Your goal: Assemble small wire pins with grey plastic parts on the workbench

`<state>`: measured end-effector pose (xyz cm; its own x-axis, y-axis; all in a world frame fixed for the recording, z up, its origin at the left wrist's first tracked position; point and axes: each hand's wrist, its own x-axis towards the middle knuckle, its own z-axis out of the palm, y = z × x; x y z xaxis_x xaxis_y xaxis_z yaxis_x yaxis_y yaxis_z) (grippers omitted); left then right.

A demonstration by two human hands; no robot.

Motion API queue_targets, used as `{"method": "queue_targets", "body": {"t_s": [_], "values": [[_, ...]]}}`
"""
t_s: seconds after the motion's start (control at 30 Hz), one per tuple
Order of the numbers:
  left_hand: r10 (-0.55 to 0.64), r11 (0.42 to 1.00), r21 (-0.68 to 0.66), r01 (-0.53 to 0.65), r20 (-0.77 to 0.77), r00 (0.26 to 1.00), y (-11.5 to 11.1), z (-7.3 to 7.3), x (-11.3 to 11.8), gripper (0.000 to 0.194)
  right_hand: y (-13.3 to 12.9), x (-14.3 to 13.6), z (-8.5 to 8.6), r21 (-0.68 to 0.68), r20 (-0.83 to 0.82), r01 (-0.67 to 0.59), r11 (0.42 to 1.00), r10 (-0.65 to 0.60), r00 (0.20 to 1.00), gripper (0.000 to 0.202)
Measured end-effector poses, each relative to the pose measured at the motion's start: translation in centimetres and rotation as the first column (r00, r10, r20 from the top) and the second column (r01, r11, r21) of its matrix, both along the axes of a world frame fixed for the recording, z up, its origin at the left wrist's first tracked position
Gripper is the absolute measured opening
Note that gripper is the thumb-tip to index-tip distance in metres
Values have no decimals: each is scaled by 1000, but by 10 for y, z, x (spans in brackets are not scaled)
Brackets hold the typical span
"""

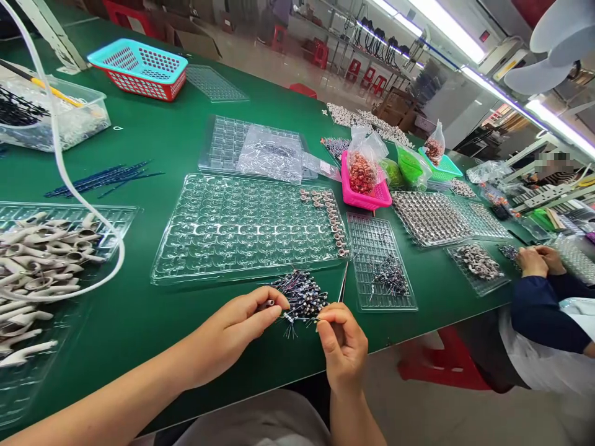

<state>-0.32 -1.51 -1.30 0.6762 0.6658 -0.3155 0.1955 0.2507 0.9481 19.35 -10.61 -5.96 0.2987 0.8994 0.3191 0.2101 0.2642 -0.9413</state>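
Note:
My left hand is closed in a pinch, with a small thin part between thumb and fingers, too small to name. Facing it, my right hand pinches something tiny near its fingertips. Dark metal tweezers point away from my right hand, partly hidden by it. Just beyond and between both hands lies a pile of small wired parts. Behind that, a large clear tray holds small pale ring-shaped parts along its right end. A smaller clear tray on the right holds more wired parts.
Pale curved parts fill a tray at the left, crossed by a white tube. A pink basket and a blue basket stand farther back. At the right, another person's hands work at the green table.

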Motion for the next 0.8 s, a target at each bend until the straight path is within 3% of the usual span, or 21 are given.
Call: {"method": "queue_targets", "body": {"t_s": [0.13,0.4,0.8], "values": [[9,999,-40,-7,33,999,-6,-5,2,37,-1,0,-2,0,37,36,999,-36,999,10],[25,974,225,-28,17,1000,-13,-4,12,34,-3,-1,-3,15,149,39,999,-41,988,12],[-3,977,212,-1,16,1000,-17,-16,10,44,0,-2,5,1,261,11,1000,-11,965,12]]}}
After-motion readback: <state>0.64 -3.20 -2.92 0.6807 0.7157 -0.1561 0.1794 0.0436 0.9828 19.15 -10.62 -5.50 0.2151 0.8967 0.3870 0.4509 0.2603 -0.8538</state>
